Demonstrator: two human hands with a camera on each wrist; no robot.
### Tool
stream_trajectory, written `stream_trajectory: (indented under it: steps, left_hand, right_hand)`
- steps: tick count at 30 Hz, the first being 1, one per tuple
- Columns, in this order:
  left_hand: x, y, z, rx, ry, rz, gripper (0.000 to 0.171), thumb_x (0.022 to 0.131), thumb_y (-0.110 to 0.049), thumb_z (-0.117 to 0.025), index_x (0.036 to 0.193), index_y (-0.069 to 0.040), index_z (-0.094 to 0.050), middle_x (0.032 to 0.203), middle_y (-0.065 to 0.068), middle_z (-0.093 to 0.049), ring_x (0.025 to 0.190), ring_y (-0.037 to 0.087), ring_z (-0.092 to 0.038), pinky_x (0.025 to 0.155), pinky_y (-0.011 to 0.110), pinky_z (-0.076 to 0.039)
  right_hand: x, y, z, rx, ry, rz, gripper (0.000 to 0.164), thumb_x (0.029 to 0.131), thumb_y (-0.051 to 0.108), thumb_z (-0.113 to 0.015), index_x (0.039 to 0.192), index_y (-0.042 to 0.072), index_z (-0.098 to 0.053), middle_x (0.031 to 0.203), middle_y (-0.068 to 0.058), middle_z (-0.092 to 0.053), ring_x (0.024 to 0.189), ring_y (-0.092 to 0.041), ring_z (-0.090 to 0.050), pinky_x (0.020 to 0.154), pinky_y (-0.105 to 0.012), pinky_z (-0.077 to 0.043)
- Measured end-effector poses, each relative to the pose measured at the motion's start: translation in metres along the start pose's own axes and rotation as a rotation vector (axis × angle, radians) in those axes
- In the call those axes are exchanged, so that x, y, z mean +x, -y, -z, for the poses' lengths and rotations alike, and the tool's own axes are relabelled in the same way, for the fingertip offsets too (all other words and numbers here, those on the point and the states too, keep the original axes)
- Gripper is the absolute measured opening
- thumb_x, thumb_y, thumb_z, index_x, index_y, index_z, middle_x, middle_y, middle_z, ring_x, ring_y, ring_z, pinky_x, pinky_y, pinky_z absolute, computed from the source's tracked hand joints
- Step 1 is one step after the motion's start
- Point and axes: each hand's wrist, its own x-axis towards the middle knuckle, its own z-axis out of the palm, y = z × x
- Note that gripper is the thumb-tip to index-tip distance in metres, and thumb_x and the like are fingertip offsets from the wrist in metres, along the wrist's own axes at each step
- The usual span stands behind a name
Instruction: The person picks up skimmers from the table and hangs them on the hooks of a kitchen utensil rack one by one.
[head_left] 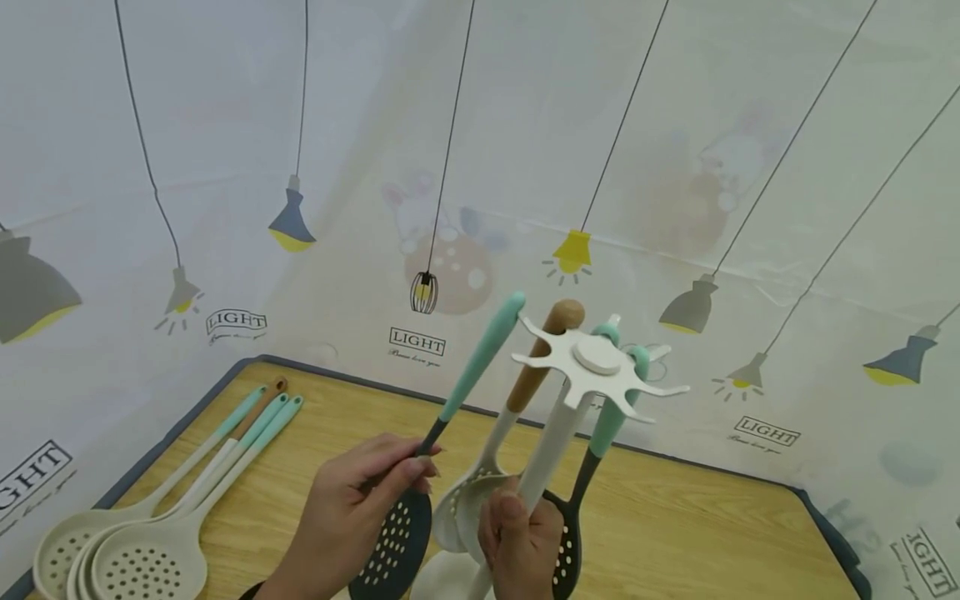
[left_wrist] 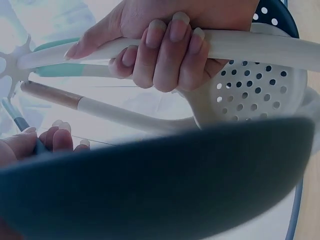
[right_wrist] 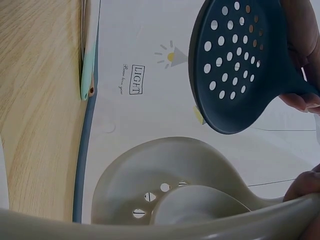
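Note:
My left hand (head_left: 352, 500) pinches a dark slotted skimmer (head_left: 396, 546) at its neck, the perforated head hanging down. The skimmer's teal handle (head_left: 480, 362) slants upward, its end right at one arm tip of a white rotating utensil rack (head_left: 597, 354). Lower down, my right hand (head_left: 522, 533) grips the rack's white pole (head_left: 551, 442), which leans to the right. On the rack hang a pale skimmer with a brown handle (head_left: 542, 358), a dark skimmer (head_left: 573, 537) with a teal handle, and another teal-handled utensil mostly hidden behind the pole. A pale ladle bowl (right_wrist: 200, 202) overlaps a slotted head in the right wrist view.
Several pale skimmers (head_left: 142, 571) with teal and brown handles lie nested at the left of the wooden tabletop (head_left: 675, 517). A dark edge (head_left: 247, 367) borders the table. Behind it hangs a pale curtain (head_left: 525, 125) printed with lamps.

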Motion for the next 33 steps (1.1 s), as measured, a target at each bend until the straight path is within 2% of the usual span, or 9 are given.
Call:
stream_trajectory:
  steps: [2, 8, 25, 28, 33]
  left_hand:
    - [-0.0003, -0.0005, -0.0007, 0.009, 0.001, 0.007, 0.023, 0.102, -0.003, -0.056, 0.117, -0.004, -0.073, 0.102, 0.008, -0.074, 0.085, 0.008, -0.071, 0.073, 0.029, -0.062]
    - [-0.0008, -0.0019, -0.0021, 0.050, 0.005, -0.034, 0.023, 0.101, -0.002, -0.057, 0.116, -0.006, -0.074, 0.097, 0.006, -0.074, 0.080, 0.007, -0.069, 0.071, 0.029, -0.061]
    - [-0.0032, 0.0014, -0.0047, 0.091, 0.015, -0.064, 0.021, 0.099, -0.001, -0.060, 0.113, -0.005, -0.075, 0.094, 0.004, -0.073, 0.076, 0.007, -0.067, 0.067, 0.028, -0.059]
    - [-0.0032, 0.0012, -0.0045, 0.088, 0.030, -0.057, 0.020, 0.100, -0.002, -0.059, 0.111, -0.007, -0.075, 0.094, 0.004, -0.073, 0.078, 0.007, -0.067, 0.068, 0.028, -0.060]
    - [-0.0027, 0.0019, -0.0050, 0.085, 0.065, -0.005, 0.018, 0.101, -0.008, -0.060, 0.110, -0.012, -0.075, 0.095, 0.000, -0.073, 0.081, 0.007, -0.068, 0.071, 0.029, -0.061]
  right_hand:
    - [0.0000, 0.0004, -0.0002, -0.001, 0.000, -0.005, 0.049, 0.111, 0.018, -0.038, 0.067, -0.002, -0.032, 0.049, -0.012, -0.026, 0.033, -0.022, -0.022, 0.026, -0.020, -0.024]
    - [0.0004, -0.0002, 0.0000, 0.003, 0.014, -0.001, 0.046, 0.111, 0.014, -0.036, 0.068, -0.001, -0.032, 0.048, -0.012, -0.027, 0.033, -0.021, -0.022, 0.026, -0.021, -0.024]
    - [0.0006, -0.0007, -0.0005, 0.013, 0.024, 0.010, 0.046, 0.111, 0.012, -0.035, 0.067, -0.001, -0.033, 0.049, -0.011, -0.026, 0.033, -0.021, -0.023, 0.026, -0.021, -0.024]
    - [0.0010, -0.0010, -0.0004, 0.019, 0.022, 0.015, 0.048, 0.111, 0.016, -0.037, 0.067, -0.002, -0.033, 0.049, -0.011, -0.026, 0.033, -0.020, -0.022, 0.026, -0.021, -0.024]
    - [0.0008, 0.0009, 0.0012, -0.012, 0.010, 0.002, 0.051, 0.111, 0.022, -0.038, 0.066, -0.003, -0.033, 0.048, -0.012, -0.027, 0.033, -0.021, -0.023, 0.027, -0.021, -0.024]
